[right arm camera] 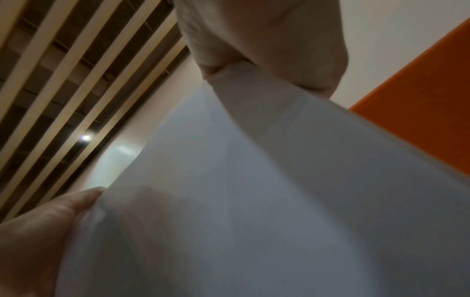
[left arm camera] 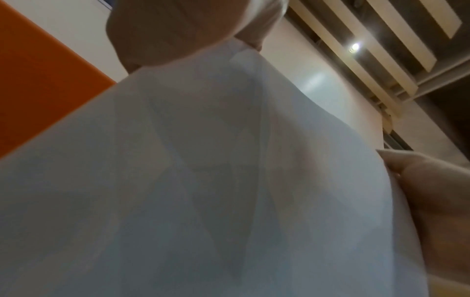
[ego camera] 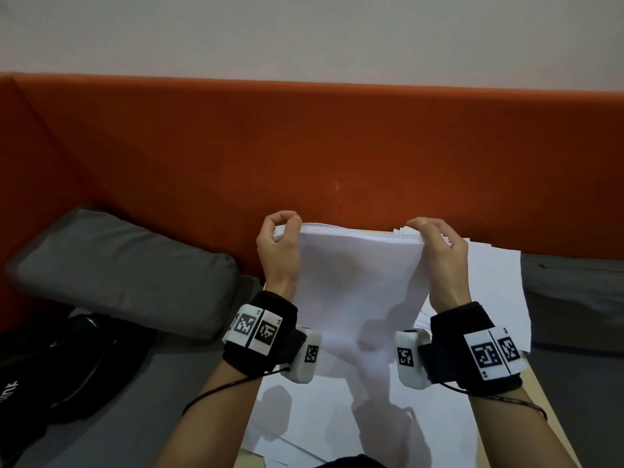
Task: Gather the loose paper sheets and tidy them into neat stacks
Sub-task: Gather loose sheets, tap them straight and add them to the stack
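Observation:
A bundle of white paper sheets (ego camera: 358, 282) stands upright on its lower edge above the table. My left hand (ego camera: 282, 236) grips its upper left corner with curled fingers and thumb. My right hand (ego camera: 435, 239) grips the upper right corner the same way. The top edges of the sheets are slightly uneven. More loose white sheets (ego camera: 388, 417) lie flat on the table below and to the right (ego camera: 493, 282). In both wrist views the held paper (left arm camera: 203, 180) (right arm camera: 279, 201) fills the picture, with the other hand's fingers (left arm camera: 419, 180) (right arm camera: 50, 217) on its far edge.
An orange upholstered backrest (ego camera: 304, 146) runs behind the table. A grey cushion (ego camera: 125, 265) lies at the left, with a black bag (ego camera: 60, 359) below it. Another grey cushion (ego camera: 574, 298) sits at the right. The wooden table edge (ego camera: 557, 434) shows at bottom right.

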`<state>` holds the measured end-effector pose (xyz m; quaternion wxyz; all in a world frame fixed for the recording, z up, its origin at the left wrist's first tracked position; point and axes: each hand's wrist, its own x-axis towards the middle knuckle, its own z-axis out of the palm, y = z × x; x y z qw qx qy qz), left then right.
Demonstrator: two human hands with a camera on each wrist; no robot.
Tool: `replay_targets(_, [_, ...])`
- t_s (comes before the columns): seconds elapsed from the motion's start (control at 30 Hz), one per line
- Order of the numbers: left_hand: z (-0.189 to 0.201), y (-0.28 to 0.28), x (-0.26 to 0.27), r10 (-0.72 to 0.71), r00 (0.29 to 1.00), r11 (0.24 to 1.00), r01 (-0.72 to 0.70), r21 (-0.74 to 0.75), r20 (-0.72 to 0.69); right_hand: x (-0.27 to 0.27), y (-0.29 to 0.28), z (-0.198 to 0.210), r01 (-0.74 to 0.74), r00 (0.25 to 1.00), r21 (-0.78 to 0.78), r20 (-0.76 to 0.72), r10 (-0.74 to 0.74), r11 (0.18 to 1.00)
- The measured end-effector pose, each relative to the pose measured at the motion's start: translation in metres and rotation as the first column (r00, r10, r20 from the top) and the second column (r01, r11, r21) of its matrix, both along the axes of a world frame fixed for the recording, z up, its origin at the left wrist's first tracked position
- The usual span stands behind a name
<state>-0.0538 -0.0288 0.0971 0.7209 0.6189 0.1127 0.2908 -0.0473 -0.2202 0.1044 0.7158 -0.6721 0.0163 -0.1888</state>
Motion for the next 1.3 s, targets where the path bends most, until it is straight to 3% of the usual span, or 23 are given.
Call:
replay_targets(0.1, [0.004,0.0,-0.001,-0.021,0.999,0.998,0.024,-0.054,0.05,-0.003,-0.001,-0.01,0.051,0.992,0.062,0.111,-0.058,0.997])
replay_targets(0.17, [-0.002,-0.002,-0.006,-0.073,0.986,0.997,0.073,0.007,0.153,-0.006,-0.005,-0.025,0.005,0.986,0.063,0.168,-0.016,0.998])
replay_targets(0.23, [-0.019,-0.005,-0.012,-0.136,0.959,0.988,0.112,0.108,0.247,-0.008,-0.006,-0.041,-0.073,0.99,0.057,0.123,0.065,0.996])
replay_targets(0.27, [-0.032,-0.004,-0.013,-0.165,0.96,0.981,0.136,0.14,0.227,-0.009,-0.007,-0.048,-0.095,0.993,0.053,0.068,0.092,0.994])
replay_targets(0.37, [-0.066,0.006,-0.008,-0.251,0.968,0.955,0.249,0.163,-0.01,-0.01,-0.008,-0.063,-0.165,0.973,0.09,-0.149,0.177,0.982])
replay_targets(0.47, [-0.099,0.016,-0.005,-0.354,0.917,0.918,0.379,0.119,-0.185,-0.01,-0.015,-0.085,-0.25,0.911,0.041,-0.329,0.249,0.967])
replay_targets(0.6, [-0.134,0.022,-0.01,-0.37,0.851,0.851,0.471,0.231,-0.372,-0.013,-0.012,-0.104,-0.245,0.892,-0.005,-0.394,0.223,0.97])
replay_targets(0.7, [-0.158,0.031,-0.012,-0.346,0.696,0.7,0.637,0.321,-0.629,-0.011,-0.011,-0.107,-0.171,0.922,-0.03,-0.357,0.149,0.985])
replay_targets(0.8, [-0.171,0.041,-0.022,-0.065,0.573,0.416,0.76,0.5,-0.817,-0.008,-0.017,-0.106,-0.118,0.925,-0.056,-0.368,0.089,0.991])
replay_targets(0.83, [-0.175,0.043,-0.026,0.021,0.565,0.351,0.768,0.535,-0.825,-0.006,-0.022,-0.107,-0.111,0.919,-0.067,-0.387,0.077,0.992])
replay_targets(0.87, [-0.177,0.044,-0.028,0.073,0.562,0.34,0.763,0.55,-0.824,-0.005,-0.027,-0.108,-0.103,0.91,-0.084,-0.41,0.06,0.991])
replay_targets(1.0, [-0.179,0.042,-0.026,0.149,0.551,0.423,0.715,0.557,-0.821,-0.008,-0.047,-0.119,-0.114,0.851,-0.121,-0.524,0.034,0.986])
replay_targets(1.13, [-0.179,0.038,-0.021,0.056,0.507,0.585,0.682,0.439,-0.86,-0.016,-0.054,-0.143,-0.149,0.77,-0.179,-0.639,0.0,0.973])
replay_targets(1.3, [-0.174,0.037,-0.022,0.15,0.493,0.591,0.65,0.478,-0.857,-0.024,-0.054,-0.176,-0.236,0.65,-0.262,-0.758,-0.049,0.936])
